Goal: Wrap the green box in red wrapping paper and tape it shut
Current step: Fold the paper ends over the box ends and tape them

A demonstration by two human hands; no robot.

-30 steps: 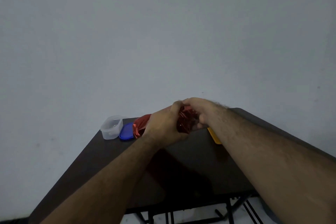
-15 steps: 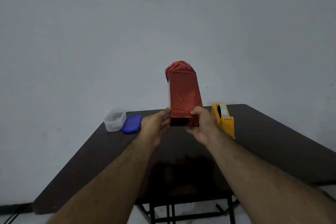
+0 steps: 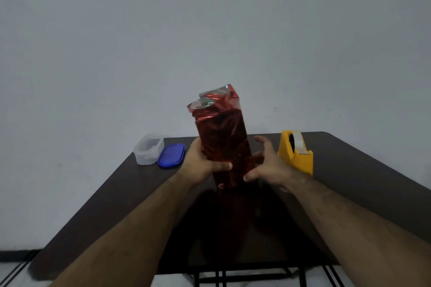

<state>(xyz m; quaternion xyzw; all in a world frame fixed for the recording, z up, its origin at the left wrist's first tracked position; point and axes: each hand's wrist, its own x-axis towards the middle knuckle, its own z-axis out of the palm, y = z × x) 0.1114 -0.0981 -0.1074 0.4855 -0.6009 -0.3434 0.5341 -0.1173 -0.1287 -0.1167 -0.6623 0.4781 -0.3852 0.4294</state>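
Plain indoor room, type uncertain: bare pale grey painted wall (image 3: 210,30), dark brown folding table on black metal legs (image 3: 349,193), pale tiled floor (image 3: 14,277); yellow plastic desktop tape dispenser (image 3: 294,152) suggesting a home or office craft corner.

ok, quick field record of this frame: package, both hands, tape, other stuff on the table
package: red-wrapped box, upright, tilted slightly, top end crumpled and not flat
left hand: left hand grips the package's lower left side, thumb across the front
right hand: right hand at the lower right side, thumb on the paper, fingers spread
tape: yellow tape dispenser on the table, right of the package, untouched
other: clear container and blue lid side by side at the table's far left
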